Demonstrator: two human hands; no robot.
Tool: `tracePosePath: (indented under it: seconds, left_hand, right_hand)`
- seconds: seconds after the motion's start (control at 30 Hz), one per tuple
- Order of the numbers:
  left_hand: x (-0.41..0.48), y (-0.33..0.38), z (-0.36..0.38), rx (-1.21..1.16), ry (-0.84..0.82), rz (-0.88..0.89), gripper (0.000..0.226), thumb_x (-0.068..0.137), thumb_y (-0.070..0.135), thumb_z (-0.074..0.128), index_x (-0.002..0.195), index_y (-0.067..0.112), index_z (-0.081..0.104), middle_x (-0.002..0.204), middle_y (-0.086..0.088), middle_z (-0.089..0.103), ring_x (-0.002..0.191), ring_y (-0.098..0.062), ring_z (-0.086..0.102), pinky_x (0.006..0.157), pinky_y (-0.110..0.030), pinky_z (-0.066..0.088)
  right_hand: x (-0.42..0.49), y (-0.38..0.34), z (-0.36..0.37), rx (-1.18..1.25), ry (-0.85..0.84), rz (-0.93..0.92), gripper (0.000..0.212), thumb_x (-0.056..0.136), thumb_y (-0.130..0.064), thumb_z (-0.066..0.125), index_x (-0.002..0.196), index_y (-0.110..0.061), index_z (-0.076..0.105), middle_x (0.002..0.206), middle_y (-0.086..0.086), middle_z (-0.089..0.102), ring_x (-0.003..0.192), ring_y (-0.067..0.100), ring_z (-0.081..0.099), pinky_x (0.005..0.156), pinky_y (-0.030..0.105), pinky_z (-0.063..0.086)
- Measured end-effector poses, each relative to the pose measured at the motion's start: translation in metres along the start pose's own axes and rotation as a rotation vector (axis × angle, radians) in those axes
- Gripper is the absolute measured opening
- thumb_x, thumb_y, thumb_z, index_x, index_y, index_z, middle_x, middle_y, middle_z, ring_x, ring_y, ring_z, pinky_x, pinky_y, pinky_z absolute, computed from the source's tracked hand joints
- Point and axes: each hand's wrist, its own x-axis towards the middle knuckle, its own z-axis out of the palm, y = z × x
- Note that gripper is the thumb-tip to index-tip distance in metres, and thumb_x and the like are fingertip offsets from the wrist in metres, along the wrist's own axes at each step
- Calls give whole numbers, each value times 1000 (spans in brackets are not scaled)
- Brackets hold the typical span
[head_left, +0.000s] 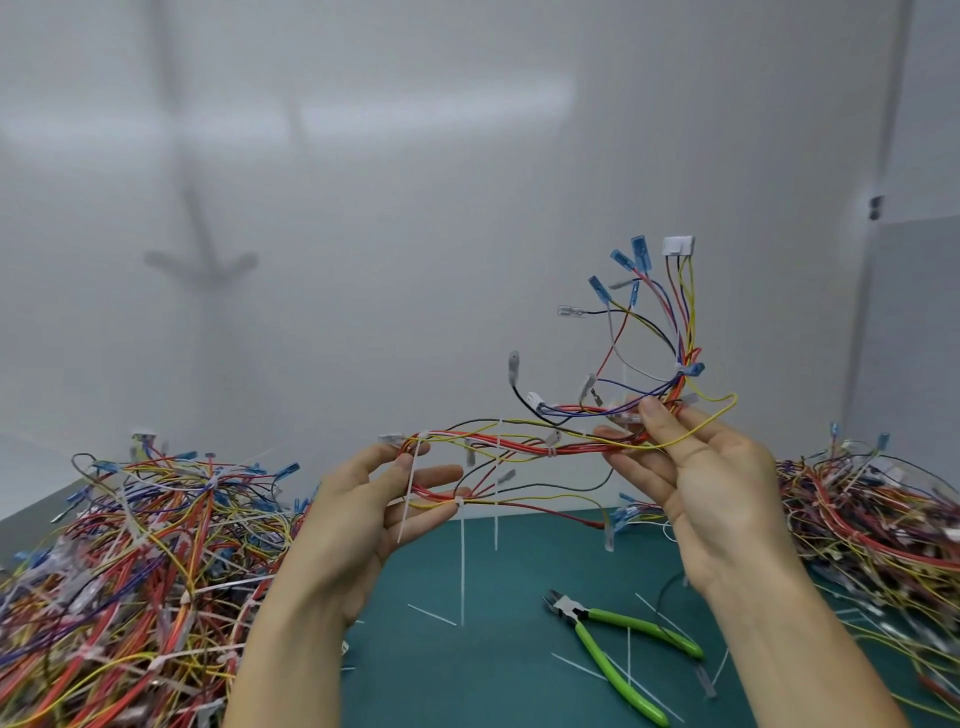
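Note:
A wire harness (524, 447) of red, yellow, black and blue leads hangs in the air between my two hands, above the green mat (483, 654). My left hand (374, 509) pinches its left end, where white zip ties (410, 488) bind the bundle and their long tails dangle down. My right hand (691, 467) pinches the bundle near its right end, thumb on top. Past that hand the leads fan upward to blue terminals (640, 253) and a white connector (678, 244).
Large heaps of similar harnesses lie at the left (130, 571) and at the right (872, 525). Green-handled cutters (618, 644) lie on the mat below my right hand, among several cut zip-tie ends (431, 614). A white wall stands behind.

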Motion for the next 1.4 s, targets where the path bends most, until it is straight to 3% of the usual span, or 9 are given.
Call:
tracePosePath:
  seconds: [0.17,0.37,0.57,0.67,0.77,1.07,1.23,1.33,1.4]
  left_hand:
    - [4,-14,-1,335,78,-31,20,102,4,45,114,7,61,98,-11,76,88,-23,73,74,-30,60]
    - [5,-17,7,653,212,35,66,92,-4,37,153,20,27,154,-5,37,138,-21,37,113,-42,32]
    - [-6,4,27,570,243,489,38,91,-3,49,101,29,68,101,15,71,103,-2,65,86,-19,47]
    - [-13,7,45,574,72,527,21,94,14,60,91,30,73,90,19,74,88,5,66,75,-6,46]
    - [-17,-1,62,606,-59,450,16,88,41,64,89,28,74,79,19,72,74,6,63,66,-8,43]
    - [-13,0,48,283,60,212,8,81,26,75,82,19,79,80,3,76,78,-1,66,79,-25,51]
    - [-8,4,35,196,220,294,7,78,10,79,74,14,74,62,8,68,55,5,59,54,-7,44]
    - [-4,6,22,294,260,364,5,79,14,79,79,14,74,87,-8,71,74,-7,64,68,-15,47]
    - [-4,7,15,354,253,409,4,82,15,76,84,14,73,93,-14,70,82,-13,65,76,-25,50]
  right_hand:
    - [2,0,-2,-47,5,-11,10,94,-10,63,88,-9,70,77,6,77,71,22,76,56,25,59]
    - [3,6,-4,-182,17,-85,5,89,-13,71,87,-12,75,75,6,77,71,18,76,54,21,57]
    - [1,21,0,-390,-3,-171,3,82,-23,80,79,-21,79,73,3,76,73,20,76,66,36,63]
    - [-8,28,9,-494,-61,-207,4,77,-30,82,77,-33,80,69,-1,76,68,19,75,72,42,63]
    - [-20,35,18,-662,-161,-337,22,78,-30,82,82,-50,74,75,-5,76,67,1,72,71,34,61]
    - [-22,45,23,-927,-428,-543,13,77,-21,84,89,-22,81,96,-20,73,85,-6,67,78,7,45]
    - [-22,48,22,-1058,-670,-448,34,88,-26,74,120,-36,71,112,-32,64,105,-10,59,89,7,44]
    - [-17,44,17,-1087,-571,-366,33,94,-33,64,126,-41,65,111,-28,66,91,-8,65,82,9,48]
    - [-9,43,8,-1220,-385,-325,27,98,-29,57,123,-33,66,108,-17,70,87,5,68,83,27,54]
